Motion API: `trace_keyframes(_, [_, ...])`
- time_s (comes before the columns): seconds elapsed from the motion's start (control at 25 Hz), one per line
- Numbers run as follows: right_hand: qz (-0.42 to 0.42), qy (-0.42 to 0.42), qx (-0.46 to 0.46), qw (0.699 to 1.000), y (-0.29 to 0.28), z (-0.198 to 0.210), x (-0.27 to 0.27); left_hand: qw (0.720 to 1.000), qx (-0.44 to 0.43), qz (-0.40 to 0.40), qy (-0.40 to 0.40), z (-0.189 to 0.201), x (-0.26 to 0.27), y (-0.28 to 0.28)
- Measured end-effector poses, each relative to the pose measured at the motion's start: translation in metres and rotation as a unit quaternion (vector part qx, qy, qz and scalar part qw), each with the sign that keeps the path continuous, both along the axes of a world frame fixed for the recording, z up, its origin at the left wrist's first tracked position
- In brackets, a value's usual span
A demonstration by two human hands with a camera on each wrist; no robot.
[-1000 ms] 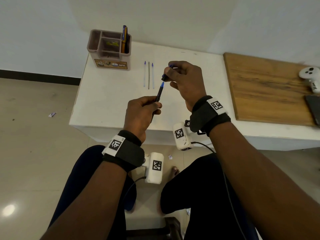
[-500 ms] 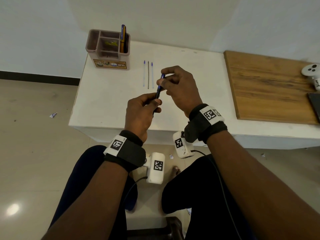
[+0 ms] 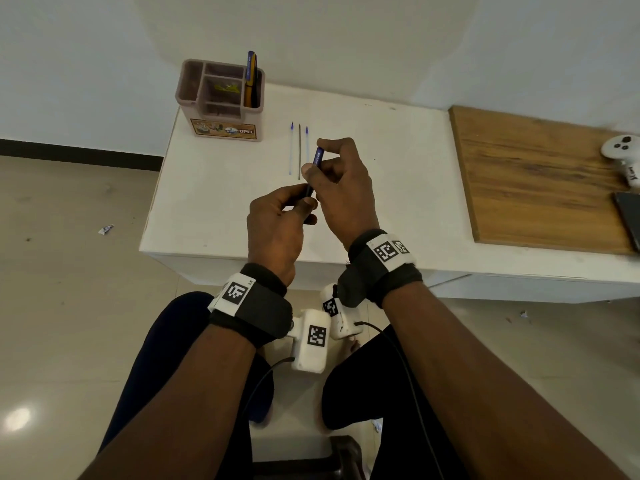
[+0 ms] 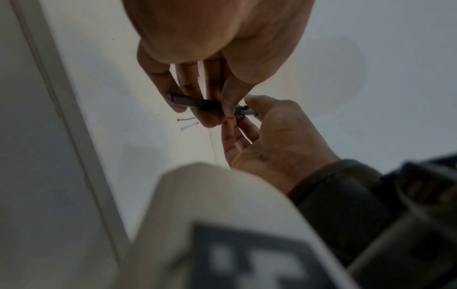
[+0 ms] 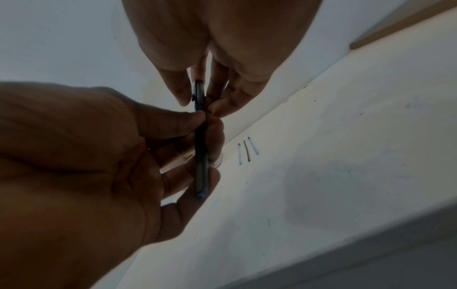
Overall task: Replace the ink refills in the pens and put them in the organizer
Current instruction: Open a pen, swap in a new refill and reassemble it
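Note:
A dark blue pen (image 3: 314, 171) is held over the white table (image 3: 214, 202) by both hands. My left hand (image 3: 277, 220) grips its lower barrel (image 5: 200, 156). My right hand (image 3: 339, 178) pinches the upper part with thumb and fingers. The same pen (image 4: 197, 102) shows in the left wrist view, running between the two hands. Three thin refills (image 3: 299, 150) lie side by side on the table just beyond the hands. A brown organizer (image 3: 221, 98) stands at the back left, with pens (image 3: 252, 77) in its right compartment.
A wooden board (image 3: 540, 181) covers the table's right part. A white controller (image 3: 623, 154) and a dark flat device (image 3: 630, 216) lie at its far right edge. Tiled floor lies to the left and below the table's front edge.
The right hand came down from apart and brought the upper piece onto the barrel held by the left hand; the pen's blue tip no longer shows. Both hands now hold one joined pen.

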State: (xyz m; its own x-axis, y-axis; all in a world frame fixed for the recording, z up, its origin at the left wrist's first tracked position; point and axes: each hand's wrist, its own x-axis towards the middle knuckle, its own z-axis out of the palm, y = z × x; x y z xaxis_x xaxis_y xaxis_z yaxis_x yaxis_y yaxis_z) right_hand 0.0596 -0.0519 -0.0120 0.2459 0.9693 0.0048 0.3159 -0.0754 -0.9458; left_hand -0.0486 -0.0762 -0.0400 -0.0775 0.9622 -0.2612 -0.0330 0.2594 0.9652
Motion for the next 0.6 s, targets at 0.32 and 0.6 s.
trace_keyframes(0.32, [0.061,-0.062,0.011,0.996,0.014,0.009,-0.003,0.999,0.015,0.020,-0.022,0.012,-0.014,0.015])
trace_keyframes(0.6, [0.058,-0.084,0.056,0.993,0.088,0.022,-0.015,0.988,-0.029,0.144,-0.055,0.013,-0.034,0.041])
